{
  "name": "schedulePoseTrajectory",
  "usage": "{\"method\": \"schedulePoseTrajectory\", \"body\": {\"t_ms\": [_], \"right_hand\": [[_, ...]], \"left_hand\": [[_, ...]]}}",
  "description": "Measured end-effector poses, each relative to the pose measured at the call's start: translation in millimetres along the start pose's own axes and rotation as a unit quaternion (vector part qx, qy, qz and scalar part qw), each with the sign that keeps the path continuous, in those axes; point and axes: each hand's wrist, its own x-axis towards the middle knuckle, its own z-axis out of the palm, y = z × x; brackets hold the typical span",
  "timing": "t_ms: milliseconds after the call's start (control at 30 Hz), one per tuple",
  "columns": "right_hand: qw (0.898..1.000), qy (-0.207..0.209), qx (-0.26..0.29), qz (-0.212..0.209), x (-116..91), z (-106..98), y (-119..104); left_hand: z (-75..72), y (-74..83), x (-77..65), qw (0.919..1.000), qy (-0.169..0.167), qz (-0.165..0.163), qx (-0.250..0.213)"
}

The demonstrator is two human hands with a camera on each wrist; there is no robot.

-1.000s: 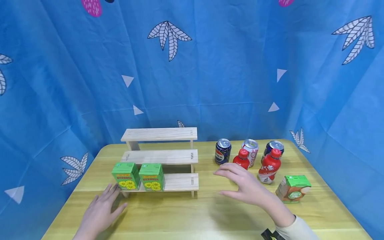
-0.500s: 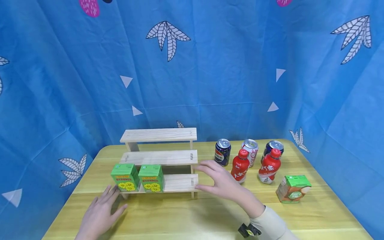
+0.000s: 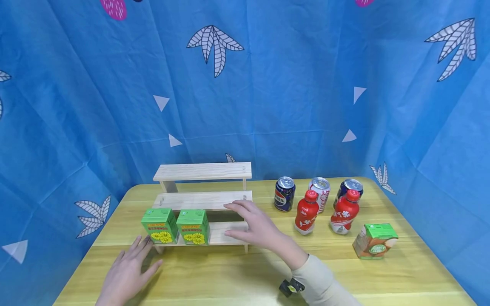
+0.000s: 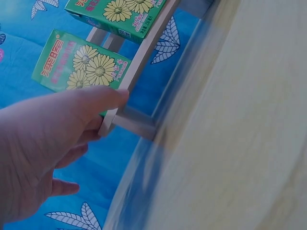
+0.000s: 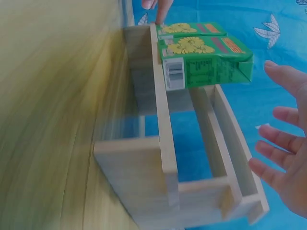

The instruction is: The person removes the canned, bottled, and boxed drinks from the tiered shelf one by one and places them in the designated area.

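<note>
A wooden three-step shelf (image 3: 203, 199) bears two green drink cartons with yellow flowers on its lowest step: a left carton (image 3: 160, 226) and a right carton (image 3: 193, 227). My left hand (image 3: 128, 270) lies at the shelf's lower left end, fingers extended, fingertips beside the left carton. In the left wrist view its foremost digit overlaps the step's end; whether it touches cannot be told. My right hand (image 3: 256, 225) hovers before the shelf's right end, thumb and fingers apart, holding nothing. In the right wrist view, a gap separates its fingers (image 5: 276, 172) from the nearer carton (image 5: 208, 62).
Right of the shelf stand a dark blue Pepsi can (image 3: 284, 194), a white Coca-Cola can (image 3: 320, 193) and another dark blue can (image 3: 352, 185). Nearer are two red bottles (image 3: 306, 212) (image 3: 344, 212) and a green-and-brown carton (image 3: 375, 241). A blue curtain (image 3: 298, 85) surrounds the table (image 3: 214, 280).
My right hand has moved left, from in front of the bottles to the shelf's right end. The left hand has stayed in place, and the cartons have not moved.
</note>
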Motion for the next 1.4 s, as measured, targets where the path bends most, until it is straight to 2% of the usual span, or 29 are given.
{"method": "schedulePoseTrajectory", "body": {"t_ms": [167,333,500,767,1100,1400], "right_hand": [[1.000,-0.008,0.007,0.001,10,12,-6],[0.999,-0.037,0.008,0.012,20,22,-17],[0.997,-0.063,0.033,0.042,25,35,-23],[0.997,-0.056,0.024,0.054,33,53,-30],[0.994,-0.065,0.021,0.085,42,64,-37],[0.996,-0.067,-0.019,0.058,48,69,-42]], "left_hand": [[-0.1,0.9,-0.5,1.0000,0.003,0.003,-0.001],[1.5,-0.5,-1.6,1.0000,0.006,0.003,-0.003],[2.1,-0.3,-1.5,1.0000,0.008,0.003,-0.004],[2.3,-0.5,0.9,1.0000,-0.003,-0.002,-0.006],[1.0,-0.8,-2.7,0.9999,0.001,-0.002,-0.010],[1.7,-1.0,-1.6,0.9999,-0.006,-0.006,-0.010]]}}
